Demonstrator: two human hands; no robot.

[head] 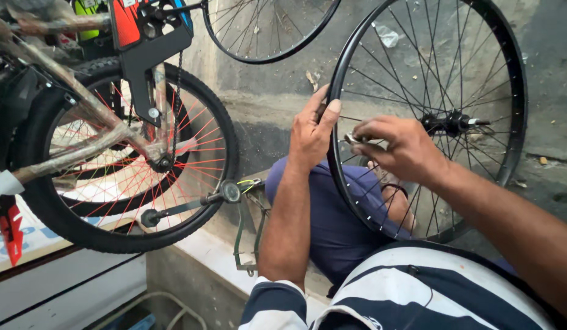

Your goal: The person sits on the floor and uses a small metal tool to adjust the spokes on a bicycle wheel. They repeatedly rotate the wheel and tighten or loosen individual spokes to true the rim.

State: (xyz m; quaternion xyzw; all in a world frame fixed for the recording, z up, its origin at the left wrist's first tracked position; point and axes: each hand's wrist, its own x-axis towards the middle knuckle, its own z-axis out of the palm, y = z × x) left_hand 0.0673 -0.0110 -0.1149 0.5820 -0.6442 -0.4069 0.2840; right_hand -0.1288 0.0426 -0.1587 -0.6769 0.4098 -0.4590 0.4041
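No box, tray or bin shows; the nearest thing to a holder is the person's own lap, where a bare black wheel rim (pixel 520 91) stands upright, its lower arc resting at about 6 o'clock against the blue-clad knee (pixel 332 226). The rim's hub (pixel 449 122) sits right of the frame's centre, with thin spokes fanning out to every hour. At 9 o'clock a bicycle wheel with red spokes and a fitted tyre (pixel 225 146) stands close, its pedal (pixel 229 192) just beside the knee, so room on that side is tight. A second bare rim (pixel 268 58) hangs at 12 o'clock. Grey concrete lies beyond at 3 o'clock.

The left hand (pixel 309 133) clamps the rim's left edge, fingers curled together round it, thumb up along the rim. The right hand (pixel 400 146) reaches among the spokes, its fingertips (pixel 360 135) pinched shut on a small silvery tool (pixel 352 139) near the rim.
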